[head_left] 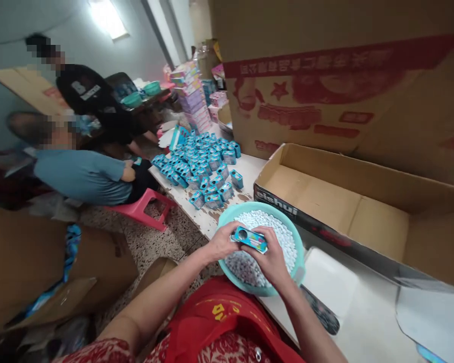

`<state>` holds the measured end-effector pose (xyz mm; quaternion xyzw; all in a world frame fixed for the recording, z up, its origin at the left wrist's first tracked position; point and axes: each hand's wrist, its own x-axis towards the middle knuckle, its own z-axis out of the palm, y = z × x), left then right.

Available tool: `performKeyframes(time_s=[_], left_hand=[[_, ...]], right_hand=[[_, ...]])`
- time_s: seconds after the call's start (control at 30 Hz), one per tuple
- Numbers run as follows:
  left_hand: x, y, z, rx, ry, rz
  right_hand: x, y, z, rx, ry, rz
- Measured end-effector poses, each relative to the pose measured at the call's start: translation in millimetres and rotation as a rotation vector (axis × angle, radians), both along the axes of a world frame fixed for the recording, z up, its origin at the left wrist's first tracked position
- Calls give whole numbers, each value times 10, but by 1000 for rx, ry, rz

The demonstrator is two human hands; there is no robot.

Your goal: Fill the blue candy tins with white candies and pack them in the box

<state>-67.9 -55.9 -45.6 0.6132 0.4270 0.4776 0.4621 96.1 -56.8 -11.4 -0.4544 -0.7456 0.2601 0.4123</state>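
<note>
Between both hands I hold a small blue box [251, 239] with a round dark hole at its left end. My left hand [224, 243] grips that end, its fingers closed on it. On the other end, my right hand [269, 252] is closed, thumb and fingers on the box's edges. Directly beneath is a turquoise basin [299, 254] filled with small white pellets [265, 222]. Many similar blue boxes [214, 161] stand crowded on the table beyond the basin.
An open cardboard tray [325, 196] lies right of the basin, before a tall carton [325, 91]. A white scale [333, 277] sits nearby. Stacked coloured boxes [191, 96] rise behind. At left, one person [79, 166] sits on a pink stool [146, 207]; another person [91, 96] stands.
</note>
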Motion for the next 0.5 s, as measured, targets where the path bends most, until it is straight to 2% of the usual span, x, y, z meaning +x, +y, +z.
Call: performKeyframes(time_s=[0.03, 0.1, 0.2, 0.27, 0.37, 0.43, 0.5], left_hand=[[-148, -45, -71, -60, -36, 74], [-496, -120, -289, -174, -130, 314], [-1057, -134, -722, -293, -224, 790], [-1371, -39, -1015, -376, -234, 1002], [-1626, 273, -1382, -488, -262, 1088], [-1635, 560, -1546, -539, -303, 1069], [-1556, 866, -1642, -584, -346, 1015]], right_hand=[[-120, -4, -49, -5, 29, -24], [-277, -40, -138, -60, 91, -76], [-387, -124, -233, -227, 96, -77], [-467, -163, -301, -328, 40, -78], [-680, -170, -470, -434, -34, -107], [-852, -147, -635, -508, -77, -114], [-1002, -101, -826, -587, -133, -128]])
